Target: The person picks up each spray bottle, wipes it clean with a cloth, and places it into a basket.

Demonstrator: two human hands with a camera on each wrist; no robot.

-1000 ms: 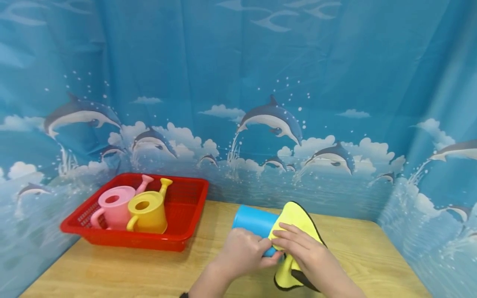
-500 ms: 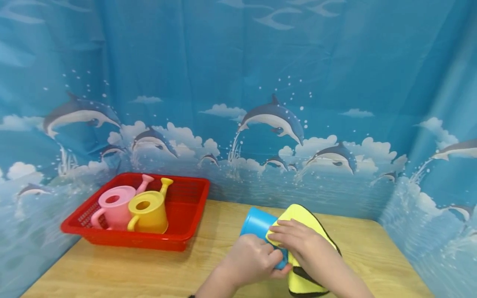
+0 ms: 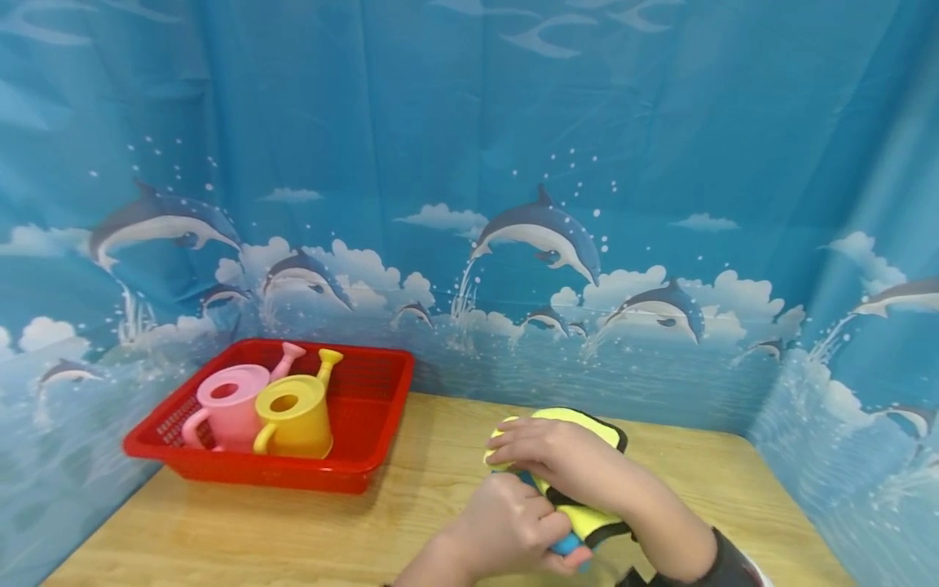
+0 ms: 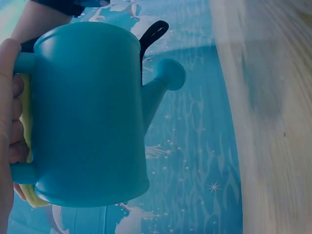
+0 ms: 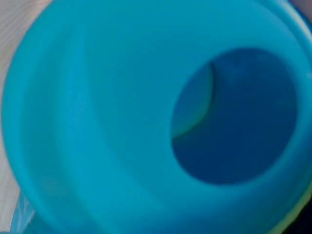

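Observation:
My left hand (image 3: 502, 522) grips the handle of a blue watering can (image 4: 87, 117), its fingers curled through the handle loop in the left wrist view. Over the can lies my right hand (image 3: 561, 456), holding a yellow cloth (image 3: 583, 421) with dark edging against its surface. Between them the two hands and the cloth hide most of the can in the head view. A sprinkler spout (image 4: 168, 74) sticks out opposite the handle. The right wrist view is filled by the top of the watering can (image 5: 58, 122), with its round hole; the right hand's fingers do not show there.
A red basket (image 3: 367, 469) stands at the left on the wooden table (image 3: 293, 530). Inside it are a pink watering can (image 3: 238, 412) and a yellow watering can (image 3: 304, 424). A blue dolphin-print curtain (image 3: 440, 163) hangs behind and along the sides.
The blue watering can has turned and tilted, its end now facing nearer the viewer. My right hand and the cloth have moved left across it, covering more of it. The left hand has kept its grip.

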